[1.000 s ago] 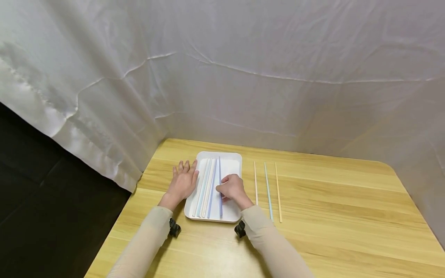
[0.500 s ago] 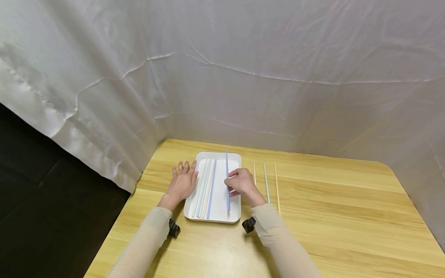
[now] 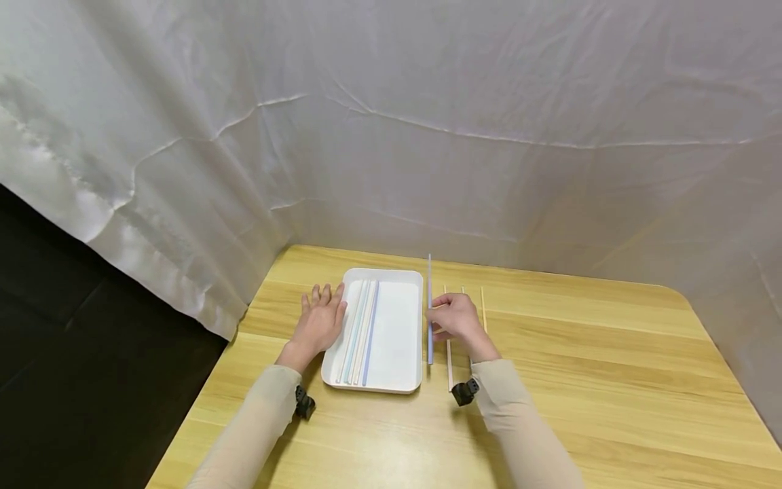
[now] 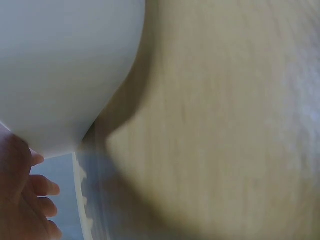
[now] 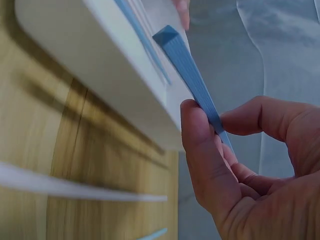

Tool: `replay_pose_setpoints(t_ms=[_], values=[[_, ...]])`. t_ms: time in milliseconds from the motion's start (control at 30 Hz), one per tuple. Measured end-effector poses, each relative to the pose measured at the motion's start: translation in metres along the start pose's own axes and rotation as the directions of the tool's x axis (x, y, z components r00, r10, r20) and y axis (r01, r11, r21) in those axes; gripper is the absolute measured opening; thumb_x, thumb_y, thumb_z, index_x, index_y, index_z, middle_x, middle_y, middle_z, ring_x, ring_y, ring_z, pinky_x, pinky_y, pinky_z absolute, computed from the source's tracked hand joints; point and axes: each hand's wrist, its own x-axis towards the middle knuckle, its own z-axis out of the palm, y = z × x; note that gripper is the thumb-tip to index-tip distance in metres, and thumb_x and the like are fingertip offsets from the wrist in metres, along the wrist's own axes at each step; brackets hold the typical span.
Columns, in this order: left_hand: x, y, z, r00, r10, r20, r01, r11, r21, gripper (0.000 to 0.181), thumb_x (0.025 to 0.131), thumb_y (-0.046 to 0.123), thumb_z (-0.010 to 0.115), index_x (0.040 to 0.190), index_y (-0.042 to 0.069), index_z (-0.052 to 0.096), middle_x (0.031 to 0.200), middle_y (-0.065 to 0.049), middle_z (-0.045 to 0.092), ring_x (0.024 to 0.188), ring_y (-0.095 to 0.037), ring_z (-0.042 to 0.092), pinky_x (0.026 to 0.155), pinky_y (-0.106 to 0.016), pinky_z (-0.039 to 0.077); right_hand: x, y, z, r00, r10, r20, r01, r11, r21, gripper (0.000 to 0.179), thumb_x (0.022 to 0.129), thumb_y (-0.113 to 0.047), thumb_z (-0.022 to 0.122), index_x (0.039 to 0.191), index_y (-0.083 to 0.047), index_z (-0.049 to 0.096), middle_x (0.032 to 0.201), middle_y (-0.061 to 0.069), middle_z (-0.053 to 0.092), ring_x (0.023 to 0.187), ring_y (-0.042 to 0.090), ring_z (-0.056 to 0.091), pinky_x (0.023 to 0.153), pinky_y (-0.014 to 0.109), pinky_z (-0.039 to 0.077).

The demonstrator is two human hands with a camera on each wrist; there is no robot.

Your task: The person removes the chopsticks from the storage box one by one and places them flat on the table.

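My right hand [image 3: 455, 316] pinches a lavender-blue chopstick [image 3: 430, 353] between thumb and fingers, just past the tray's right rim. In the right wrist view the chopstick [image 5: 187, 67] slants up from the fingertips, its square, ridged end toward the camera. Several chopsticks [image 3: 356, 339], white, pale blue and lavender, lie side by side in the left half of a white tray [image 3: 397, 390]. Fingers spread, my left hand [image 3: 320, 323] rests along the tray's left edge. The left wrist view shows that hand's fingers [image 4: 45, 185] at the corner of the tray [image 4: 65, 75].
On the wooden table [image 3: 599, 367], right of the tray, lie a pink chopstick [image 3: 449, 370], a light blue one partly behind my right hand, and a yellow one [image 3: 484, 309]. A pale curtain [image 3: 427, 170] hangs behind the table's far edge.
My right hand has lifted the lavender-blue chopstick out of the tray and carried it right, past the rim. The left hand has stayed in place.
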Motion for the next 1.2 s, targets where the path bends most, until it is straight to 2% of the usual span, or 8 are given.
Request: replay_pose_setpoints(t_ms=[200, 300, 500, 700, 833, 1033, 1200], values=[[0.001, -0.001, -0.001, 1.000, 0.006, -0.002, -0.006, 1.000, 0.002, 0.060, 0.116, 0.039, 0.022, 0.168, 0.009, 0.025, 0.167, -0.033, 0.028, 0.158, -0.057, 0.016, 0.126, -0.075, 0.011, 0.001, 0.007, -0.020, 0.999, 0.026, -0.024, -0.025, 0.999, 0.030, 0.037, 0.089, -0.001, 0.063, 0.125, 0.007, 0.062, 0.086, 0.009, 0.067, 0.068, 0.017, 0.067, 0.065, 0.033, 0.065], [0.002, -0.001, -0.001, 1.000, 0.003, -0.001, -0.003, 1.000, 0.005, 0.060, 0.116, 0.039, 0.022, 0.168, 0.009, 0.025, 0.167, -0.033, 0.028, 0.158, -0.057, 0.016, 0.126, -0.075, 0.011, 0.003, 0.012, -0.030, 0.999, 0.031, -0.027, -0.030, 0.999, 0.031, 0.036, 0.091, -0.002, 0.063, 0.125, 0.007, 0.061, 0.086, 0.011, 0.068, 0.067, 0.017, 0.067, 0.066, 0.036, 0.065], [0.002, -0.001, -0.001, 1.000, 0.000, -0.008, 0.000, 1.000, 0.008, 0.060, 0.116, 0.038, 0.023, 0.168, 0.009, 0.026, 0.167, -0.033, 0.029, 0.158, -0.057, 0.017, 0.126, -0.074, 0.012, -0.001, 0.023, -0.049, 0.999, 0.031, -0.033, -0.031, 0.999, 0.009, 0.039, 0.092, -0.003, 0.063, 0.130, 0.008, 0.060, 0.094, 0.012, 0.066, 0.075, 0.019, 0.067, 0.072, 0.038, 0.066], [-0.001, -0.002, -0.004, 1.000, -0.005, 0.000, 0.005, 1.000, -0.008, 0.059, 0.116, 0.038, 0.023, 0.168, 0.009, 0.025, 0.167, -0.033, 0.028, 0.158, -0.056, 0.016, 0.126, -0.074, 0.010, -0.005, 0.031, -0.062, 0.997, 0.054, -0.046, -0.054, 0.999, 0.008, 0.039, 0.091, -0.003, 0.064, 0.128, 0.009, 0.058, 0.093, 0.017, 0.072, 0.073, 0.019, 0.069, 0.066, 0.034, 0.065], [-0.001, -0.003, -0.005, 1.000, -0.007, -0.002, 0.007, 1.000, 0.002, 0.060, 0.116, 0.038, 0.023, 0.168, 0.009, 0.025, 0.167, -0.034, 0.029, 0.158, -0.057, 0.017, 0.126, -0.074, 0.011, -0.006, 0.036, -0.070, 0.997, 0.065, -0.046, -0.065, 0.998, 0.000, 0.041, 0.091, -0.002, 0.062, 0.130, 0.010, 0.057, 0.091, 0.015, 0.070, 0.071, 0.018, 0.068, 0.064, 0.032, 0.064], [-0.001, -0.003, -0.004, 1.000, -0.007, 0.003, 0.008, 1.000, -0.006, 0.060, 0.116, 0.039, 0.023, 0.168, 0.010, 0.024, 0.168, -0.033, 0.028, 0.158, -0.056, 0.016, 0.126, -0.074, 0.011, -0.009, 0.046, -0.084, 0.995, 0.081, -0.066, -0.083, 0.996, -0.036, 0.043, 0.090, -0.003, 0.062, 0.130, 0.011, 0.056, 0.089, 0.013, 0.069, 0.071, 0.018, 0.067, 0.069, 0.039, 0.066], [-0.001, -0.002, -0.004, 1.000, -0.003, 0.003, 0.003, 1.000, -0.010, 0.060, 0.116, 0.039, 0.022, 0.168, 0.009, 0.024, 0.167, -0.033, 0.028, 0.158, -0.056, 0.016, 0.126, -0.075, 0.011, -0.012, 0.054, -0.094, 0.992, 0.091, -0.083, -0.097, 0.993, -0.063, 0.043, 0.091, -0.004, 0.063, 0.131, 0.013, 0.057, 0.090, 0.011, 0.067, 0.073, 0.016, 0.068, 0.070, 0.037, 0.066]])
